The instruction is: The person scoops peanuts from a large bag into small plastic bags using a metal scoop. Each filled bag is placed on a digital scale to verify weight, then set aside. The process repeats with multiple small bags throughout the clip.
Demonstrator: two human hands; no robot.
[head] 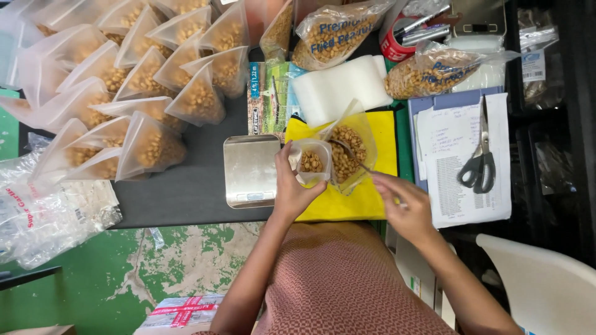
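Near the front edge of the black tabletop (pixel 186 198), over a yellow sheet (pixel 347 205), the left hand (pixel 292 189) curls its fingers around a small clear cup (pixel 311 160) partly filled with peanuts. Just beside it, the right hand (pixel 400 205) pinches a spoon (pixel 354 155) dipped into an open bag of peanuts (pixel 351 152). A steel scale (pixel 250 170) sits left of the cup. Many filled triangular pouches (pixel 143 80) crowd the far left corner, so much portioning looks done; two bulk peanut bags (pixel 329 34) along the far edge remain.
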